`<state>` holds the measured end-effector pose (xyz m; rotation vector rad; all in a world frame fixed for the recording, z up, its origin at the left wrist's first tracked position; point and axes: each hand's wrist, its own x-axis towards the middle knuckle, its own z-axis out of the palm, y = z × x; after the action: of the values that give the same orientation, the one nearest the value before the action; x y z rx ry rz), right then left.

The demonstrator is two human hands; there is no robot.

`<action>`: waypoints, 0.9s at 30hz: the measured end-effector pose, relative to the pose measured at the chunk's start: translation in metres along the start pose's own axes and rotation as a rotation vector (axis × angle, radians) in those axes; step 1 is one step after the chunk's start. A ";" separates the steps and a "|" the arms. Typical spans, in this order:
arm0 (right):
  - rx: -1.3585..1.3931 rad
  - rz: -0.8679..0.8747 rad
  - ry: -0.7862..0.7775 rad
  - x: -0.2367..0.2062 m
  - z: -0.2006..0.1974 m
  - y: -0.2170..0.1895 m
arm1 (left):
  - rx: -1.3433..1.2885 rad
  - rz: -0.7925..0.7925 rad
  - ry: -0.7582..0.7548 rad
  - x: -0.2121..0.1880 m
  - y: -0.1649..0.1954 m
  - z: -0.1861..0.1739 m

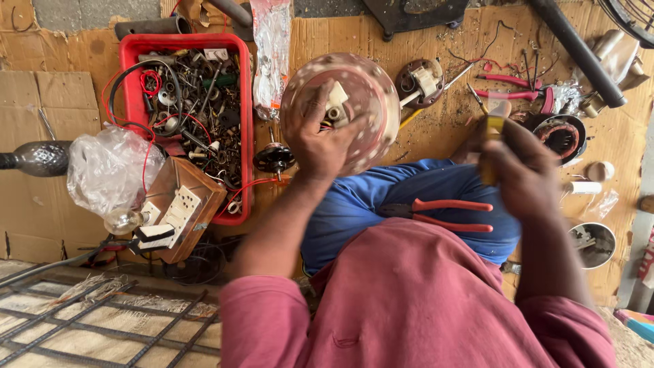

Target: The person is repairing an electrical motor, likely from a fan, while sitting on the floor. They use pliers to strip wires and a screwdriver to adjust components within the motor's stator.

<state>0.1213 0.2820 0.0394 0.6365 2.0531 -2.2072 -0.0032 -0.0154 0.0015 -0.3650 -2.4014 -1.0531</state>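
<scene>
On cardboard floor: left hand (320,140) clasping round perforated motor cover (361,102); right hand (521,170) closed around yellow-handled tool (494,126), blurred. Clear plastic packet (271,54) beside red tray (136,51); red-handled pliers (443,212) on lap.

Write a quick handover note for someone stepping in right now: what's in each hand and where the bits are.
Left hand grips the round motor housing from above, held up over the lap. Right hand holds a yellow-handled tool, blurred. Red-handled pliers rest on the blue-trousered thigh. Red parts tray sits left of the housing; a second pair of pliers lies on the cardboard. The housing's progress isn't clear from here.
</scene>
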 end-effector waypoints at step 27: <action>0.085 0.138 -0.240 -0.013 0.129 0.013 | -0.327 -0.256 -0.427 0.009 -0.001 -0.062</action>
<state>0.1048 0.1532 0.0350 0.4761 1.7549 -2.1810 0.0094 -0.0620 0.0414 -0.4385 -2.6977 -1.6345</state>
